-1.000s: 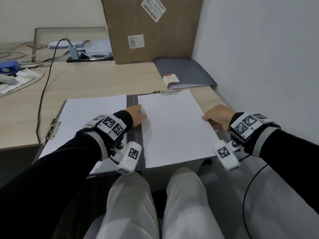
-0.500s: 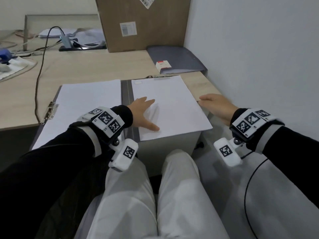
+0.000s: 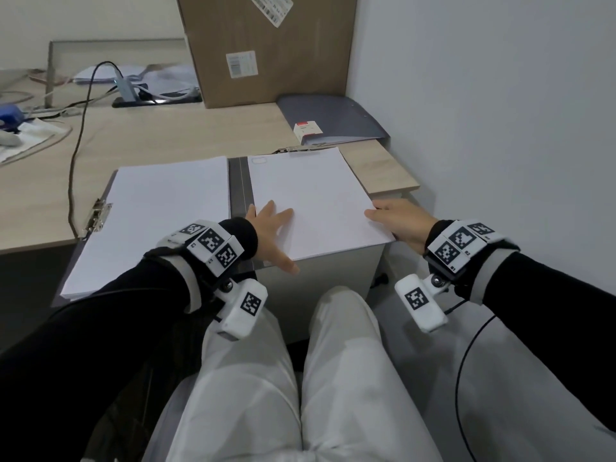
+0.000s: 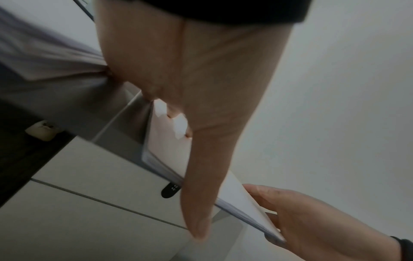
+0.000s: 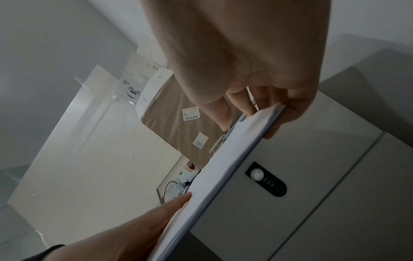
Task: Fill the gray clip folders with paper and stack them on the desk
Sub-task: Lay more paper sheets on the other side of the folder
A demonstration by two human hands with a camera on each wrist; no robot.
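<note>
An open gray clip folder [image 3: 239,181] lies over the desk's near edge, with a white paper stack [image 3: 160,211] on its left half and another paper stack [image 3: 310,191] on its right half. My left hand [image 3: 276,228] rests flat on the right stack near the spine, fingers spread. In the left wrist view its thumb [image 4: 201,194] sticks out past the stack's near edge. My right hand [image 3: 383,216] grips the right stack's outer edge near the front corner. The right wrist view shows its fingers above and thumb [image 5: 290,114] below the sheets [image 5: 223,167].
A closed gray folder [image 3: 333,118] with a small white-and-red box [image 3: 308,130] lies at the back right by the wall. A tall cardboard box [image 3: 266,45] stands behind it. Cables [image 3: 75,135] trail across the left desk. A white drawer cabinet [image 3: 333,275] sits under the folder's right half.
My left hand moved from the right stack's left edge onto the sheet and spread flat. My right hand slid along the outer edge toward the near corner.
</note>
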